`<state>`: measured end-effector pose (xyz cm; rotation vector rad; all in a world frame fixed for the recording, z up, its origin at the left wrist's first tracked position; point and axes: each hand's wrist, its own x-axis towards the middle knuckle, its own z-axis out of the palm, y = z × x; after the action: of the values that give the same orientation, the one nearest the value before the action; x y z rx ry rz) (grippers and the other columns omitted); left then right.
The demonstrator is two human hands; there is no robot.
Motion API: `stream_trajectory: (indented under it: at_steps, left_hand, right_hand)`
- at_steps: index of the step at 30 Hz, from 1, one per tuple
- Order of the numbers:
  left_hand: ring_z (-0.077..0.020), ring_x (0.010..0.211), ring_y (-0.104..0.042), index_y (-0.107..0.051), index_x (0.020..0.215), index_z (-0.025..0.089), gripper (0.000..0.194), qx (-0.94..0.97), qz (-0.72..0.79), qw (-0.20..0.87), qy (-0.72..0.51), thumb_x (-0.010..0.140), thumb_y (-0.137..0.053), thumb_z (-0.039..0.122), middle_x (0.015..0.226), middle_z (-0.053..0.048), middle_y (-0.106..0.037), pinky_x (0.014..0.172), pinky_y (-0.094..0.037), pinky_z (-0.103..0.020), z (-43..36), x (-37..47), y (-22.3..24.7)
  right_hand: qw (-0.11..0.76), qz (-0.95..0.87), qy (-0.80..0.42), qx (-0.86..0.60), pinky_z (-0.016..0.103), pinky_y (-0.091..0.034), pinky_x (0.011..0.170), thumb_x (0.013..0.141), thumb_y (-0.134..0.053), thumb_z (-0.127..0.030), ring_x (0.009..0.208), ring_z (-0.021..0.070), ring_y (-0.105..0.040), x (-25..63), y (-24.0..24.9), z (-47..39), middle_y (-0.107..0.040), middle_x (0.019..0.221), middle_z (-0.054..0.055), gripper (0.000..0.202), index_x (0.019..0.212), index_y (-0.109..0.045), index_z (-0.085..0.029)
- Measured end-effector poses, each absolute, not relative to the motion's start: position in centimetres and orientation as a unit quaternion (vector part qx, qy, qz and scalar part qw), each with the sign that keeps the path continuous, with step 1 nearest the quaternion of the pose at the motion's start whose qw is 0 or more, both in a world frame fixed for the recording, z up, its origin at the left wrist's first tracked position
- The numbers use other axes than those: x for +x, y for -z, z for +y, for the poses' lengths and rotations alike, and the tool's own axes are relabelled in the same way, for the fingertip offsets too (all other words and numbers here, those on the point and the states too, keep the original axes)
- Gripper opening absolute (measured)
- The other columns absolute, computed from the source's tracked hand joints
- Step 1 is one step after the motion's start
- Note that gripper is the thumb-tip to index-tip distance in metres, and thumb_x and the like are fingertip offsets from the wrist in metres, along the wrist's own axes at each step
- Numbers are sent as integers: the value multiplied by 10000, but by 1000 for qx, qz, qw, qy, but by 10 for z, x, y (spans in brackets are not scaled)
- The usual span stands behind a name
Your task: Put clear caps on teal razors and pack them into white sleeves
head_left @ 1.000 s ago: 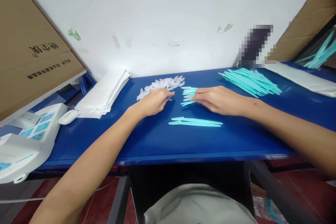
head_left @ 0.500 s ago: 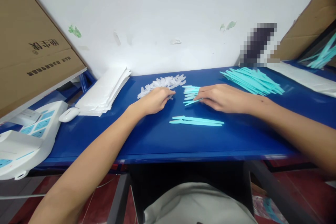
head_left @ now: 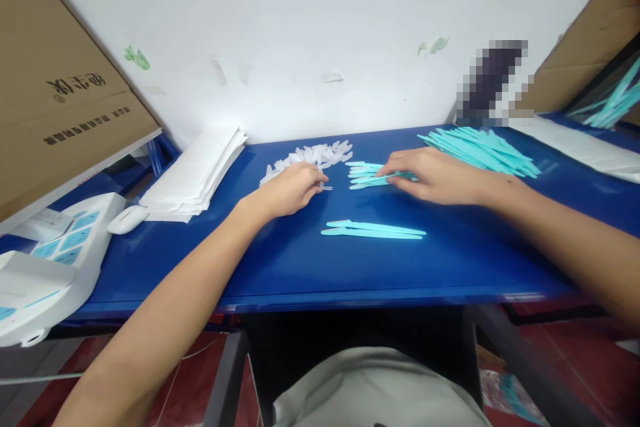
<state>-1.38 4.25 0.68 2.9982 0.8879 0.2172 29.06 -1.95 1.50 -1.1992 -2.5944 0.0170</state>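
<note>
On the blue table [head_left: 300, 273], my left hand [head_left: 295, 190] is at the front of a pile of small translucent white caps [head_left: 320, 155], its thumb and fingers pinched together; what lies between them is too small to name. My right hand [head_left: 425, 173] is over a small group of turquoise sticks [head_left: 363, 175], its thumb and index finger around one stick. Two turquoise sticks [head_left: 373, 230] lie side by side nearer the front edge. A larger heap of turquoise sticks [head_left: 483, 150] lies behind my right forearm.
At the left are a stack of white paper sheets [head_left: 193, 177], a white rounded object [head_left: 128, 219], a white device with blue labels [head_left: 90, 247] and a cardboard box [head_left: 70, 100]. A white strip [head_left: 580, 147] lies at the right. The wall borders the table's back.
My right hand has moved slightly right and up, and its fingers are spread a little wider over the small group of sticks. My left hand has shifted slightly left.
</note>
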Motion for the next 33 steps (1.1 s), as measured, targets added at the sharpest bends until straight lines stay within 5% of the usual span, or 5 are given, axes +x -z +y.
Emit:
stream_trajectory:
  at_steps: [24,33]
  left_hand:
    - [-263,1119,-674,-724,1215,113,348,958,273,13,-82,982,-468,148,1154,-145,-734,1015,-512,-386,45,-12,-2]
    - [-255,1069,-687,-745,1168,135,316,954,287,24,-84,993,-489,196,1107,-125,-750,996,-506,-368,43,-12,-4]
  right_hand:
    - [79,-915,-20,-396,393,-511,800,970,-458,-261,963,271,-705,292,-11,-16,-743,1153,112,315,1128,-723,-200]
    - [98,-894,-61,-433,384,-529,782,955,-486,-376,936,271,-718,315,-22,-13,-759,1115,115,319,1091,-713,-198]
